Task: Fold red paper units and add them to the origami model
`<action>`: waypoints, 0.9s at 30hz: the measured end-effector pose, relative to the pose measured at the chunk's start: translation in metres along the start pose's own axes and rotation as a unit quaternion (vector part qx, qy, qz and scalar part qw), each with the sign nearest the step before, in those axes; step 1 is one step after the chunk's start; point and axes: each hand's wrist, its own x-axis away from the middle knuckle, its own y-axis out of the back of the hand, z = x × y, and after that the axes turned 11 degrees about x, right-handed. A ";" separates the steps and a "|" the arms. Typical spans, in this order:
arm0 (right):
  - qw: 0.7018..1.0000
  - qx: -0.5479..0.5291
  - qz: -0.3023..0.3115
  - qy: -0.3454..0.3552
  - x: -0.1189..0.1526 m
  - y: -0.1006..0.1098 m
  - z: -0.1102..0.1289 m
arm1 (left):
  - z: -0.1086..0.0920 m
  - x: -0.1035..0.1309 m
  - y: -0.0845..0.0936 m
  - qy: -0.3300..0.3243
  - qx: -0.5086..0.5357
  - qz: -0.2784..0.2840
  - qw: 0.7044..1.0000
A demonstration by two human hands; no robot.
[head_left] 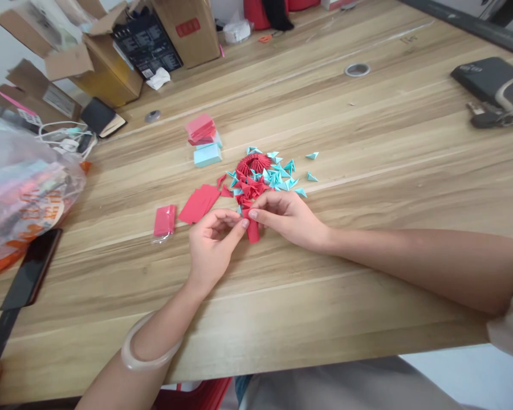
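Observation:
Both of my hands pinch one red paper strip (253, 230) near the middle of the table. My left hand (214, 242) has thumb and fingers on its upper left edge, and my right hand (288, 219) grips its upper right. Just beyond my fingertips lies a pile of folded red pieces (250, 188) and light blue folded pieces (277, 176). A ring-like red pleated piece (254, 164) rests at the back of the pile. Flat red sheets (199, 203) are fanned out beyond my left hand, beside a wrapped red packet (165, 220).
Stacks of pink-red paper (200, 126) and light blue paper (207, 154) stand farther back. Cardboard boxes (188, 31), a plastic bag (29, 188) and a phone (32, 267) are at the left. A black case (489, 80) with keys (487, 117) lies at the right.

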 end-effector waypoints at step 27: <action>0.999 -0.020 -0.032 -0.025 -0.001 -0.001 -0.005 | 0.000 0.001 -0.001 -0.012 -0.002 -0.007 1.000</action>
